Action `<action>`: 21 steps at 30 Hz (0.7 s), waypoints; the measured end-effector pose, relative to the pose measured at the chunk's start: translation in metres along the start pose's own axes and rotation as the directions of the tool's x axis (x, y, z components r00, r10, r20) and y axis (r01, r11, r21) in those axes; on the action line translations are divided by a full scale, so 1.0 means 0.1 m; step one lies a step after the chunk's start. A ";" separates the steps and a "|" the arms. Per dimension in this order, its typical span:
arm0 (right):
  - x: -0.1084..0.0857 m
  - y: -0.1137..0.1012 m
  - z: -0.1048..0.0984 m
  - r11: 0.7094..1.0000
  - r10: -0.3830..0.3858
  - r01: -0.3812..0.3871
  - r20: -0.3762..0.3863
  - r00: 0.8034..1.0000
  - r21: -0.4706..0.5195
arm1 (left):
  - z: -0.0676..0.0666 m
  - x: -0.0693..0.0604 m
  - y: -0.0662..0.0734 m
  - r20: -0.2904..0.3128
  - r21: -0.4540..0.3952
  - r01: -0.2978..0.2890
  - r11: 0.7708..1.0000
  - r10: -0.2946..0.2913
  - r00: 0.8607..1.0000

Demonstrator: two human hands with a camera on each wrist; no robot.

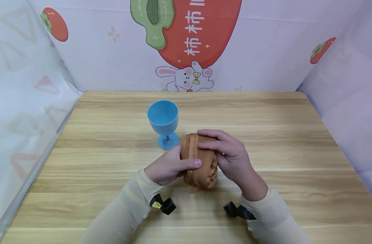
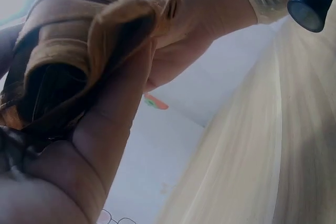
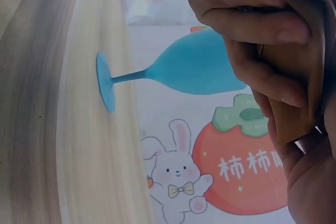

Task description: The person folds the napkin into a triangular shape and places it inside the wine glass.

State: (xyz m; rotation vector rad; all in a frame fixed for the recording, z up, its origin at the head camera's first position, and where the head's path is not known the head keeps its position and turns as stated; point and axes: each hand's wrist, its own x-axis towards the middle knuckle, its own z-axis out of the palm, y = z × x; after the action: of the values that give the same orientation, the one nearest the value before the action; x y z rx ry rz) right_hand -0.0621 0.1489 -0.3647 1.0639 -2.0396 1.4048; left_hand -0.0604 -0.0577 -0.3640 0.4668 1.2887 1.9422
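Note:
Both hands are on a brown rolled-up fabric bundle [image 1: 205, 173] at the middle of the table, with a band round it and ruffled folds on its right side. My left hand [image 1: 169, 166] grips it from the left, thumb across the top; its other fingers are hidden in the head view. My right hand [image 1: 233, 156] holds the far right part, fingers bent over it. In the left wrist view the bundle [image 2: 58, 45] shows dark, open folds at its end. A blue goblet [image 1: 163, 122] stands upright just beyond the left hand, apart from it; the right wrist view shows the goblet [image 3: 194, 64] sideways.
The wood-grain table [image 1: 280, 142] extends on both sides of the hands. A white printed backdrop [image 1: 259, 44] with persimmons and a rabbit rises behind it, and pale sheets hang at left and right. Each wrist wears a small black camera [image 1: 167, 206].

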 end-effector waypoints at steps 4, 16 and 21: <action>0.00 -0.03 -0.05 0.991 0.078 -0.071 0.062 0.995 -0.110 | -0.02 0.00 0.00 -0.016 0.051 -0.030 0.998 0.031 0.999; -0.03 0.00 -0.20 0.923 0.370 -0.377 0.084 0.925 0.083 | -0.07 0.03 0.02 -0.223 0.041 -0.179 0.983 0.184 0.957; -0.04 -0.04 -0.12 0.819 0.438 -0.456 0.134 0.889 0.348 | 0.08 0.07 -0.02 -0.299 0.092 -0.423 0.901 0.431 0.852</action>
State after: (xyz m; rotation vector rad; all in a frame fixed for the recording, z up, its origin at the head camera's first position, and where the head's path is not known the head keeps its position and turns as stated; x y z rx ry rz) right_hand -0.0574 0.1608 -0.3610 0.7779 -2.2077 2.0913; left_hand -0.0589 -0.0476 -0.3631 0.5037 1.5031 2.4559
